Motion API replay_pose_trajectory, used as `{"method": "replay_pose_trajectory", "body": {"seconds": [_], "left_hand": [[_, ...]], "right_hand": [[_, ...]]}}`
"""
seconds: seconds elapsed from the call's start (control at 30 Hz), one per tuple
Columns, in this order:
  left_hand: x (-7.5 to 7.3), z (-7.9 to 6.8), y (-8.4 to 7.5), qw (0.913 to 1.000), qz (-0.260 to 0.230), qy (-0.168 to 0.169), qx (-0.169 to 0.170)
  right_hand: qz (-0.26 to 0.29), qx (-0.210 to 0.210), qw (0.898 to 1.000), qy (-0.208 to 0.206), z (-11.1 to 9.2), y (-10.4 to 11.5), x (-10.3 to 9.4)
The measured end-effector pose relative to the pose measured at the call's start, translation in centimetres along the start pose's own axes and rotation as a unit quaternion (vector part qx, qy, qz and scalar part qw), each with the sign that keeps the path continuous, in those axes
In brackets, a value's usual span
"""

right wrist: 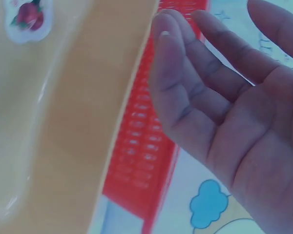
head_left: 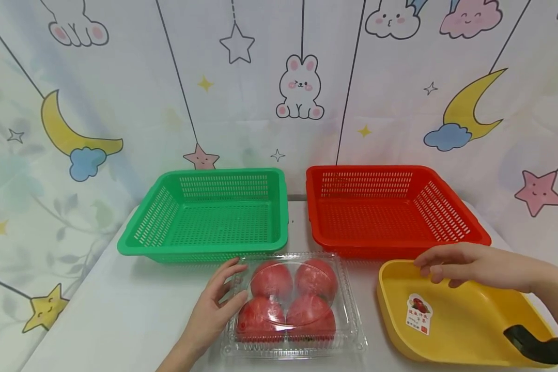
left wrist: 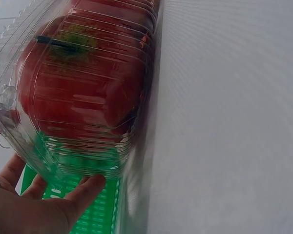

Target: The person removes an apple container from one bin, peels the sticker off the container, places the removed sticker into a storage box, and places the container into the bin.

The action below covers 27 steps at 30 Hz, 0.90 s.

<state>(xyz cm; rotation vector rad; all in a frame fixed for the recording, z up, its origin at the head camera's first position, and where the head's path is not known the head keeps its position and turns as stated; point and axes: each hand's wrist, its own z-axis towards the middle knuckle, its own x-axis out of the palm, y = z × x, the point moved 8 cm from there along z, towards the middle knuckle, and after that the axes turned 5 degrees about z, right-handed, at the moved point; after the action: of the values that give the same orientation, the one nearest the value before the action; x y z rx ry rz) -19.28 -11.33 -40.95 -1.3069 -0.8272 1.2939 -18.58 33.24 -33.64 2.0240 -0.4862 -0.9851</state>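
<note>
A clear plastic clamshell box (head_left: 302,350) with several red apples (head_left: 313,312) in it stands at the front middle of the table; its lid is down. My left hand (head_left: 214,307) is at the box's left side, fingers slightly bent. In the left wrist view, the thumb (left wrist: 90,192) touches a lower edge of the box, near an apple (left wrist: 88,92) with a dark stem. Over the far rim of a yellow tub (head_left: 465,336) hovers my right hand (head_left: 469,266), its fingers loosely bent and holding nothing. A sticker with a red fruit picture (head_left: 419,313) lies in the tub.
Behind the box are a green slatted basket (head_left: 214,248) on the left and a red one (head_left: 400,245) on the right. A black strap-like object (head_left: 539,349) shows over the tub's right side. A patterned curtain (head_left: 260,103) hangs behind the white table (head_left: 107,315).
</note>
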Motion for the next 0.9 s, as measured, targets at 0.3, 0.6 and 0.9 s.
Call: {"method": "replay_pose_trajectory", "body": {"seconds": [0.3, 0.6, 0.9], "left_hand": [[-0.4, -0.1, -0.5, 0.999, 0.041, -0.005, 0.016], [-1.4, -0.7, -2.4, 0.9939, 0.08, -0.019, 0.073], [-2.3, -1.1, -5.4, 0.9638, 0.178, -0.052, 0.192]], "right_hand": [[0.047, -0.058, 0.996, -0.042, 0.1, 1.8, 0.2], [0.057, -0.071, 0.99, -0.111, 0.9, 3.7, 0.8], [0.038, -0.119, 0.974, -0.19, 1.6, 5.9, 1.1]]}}
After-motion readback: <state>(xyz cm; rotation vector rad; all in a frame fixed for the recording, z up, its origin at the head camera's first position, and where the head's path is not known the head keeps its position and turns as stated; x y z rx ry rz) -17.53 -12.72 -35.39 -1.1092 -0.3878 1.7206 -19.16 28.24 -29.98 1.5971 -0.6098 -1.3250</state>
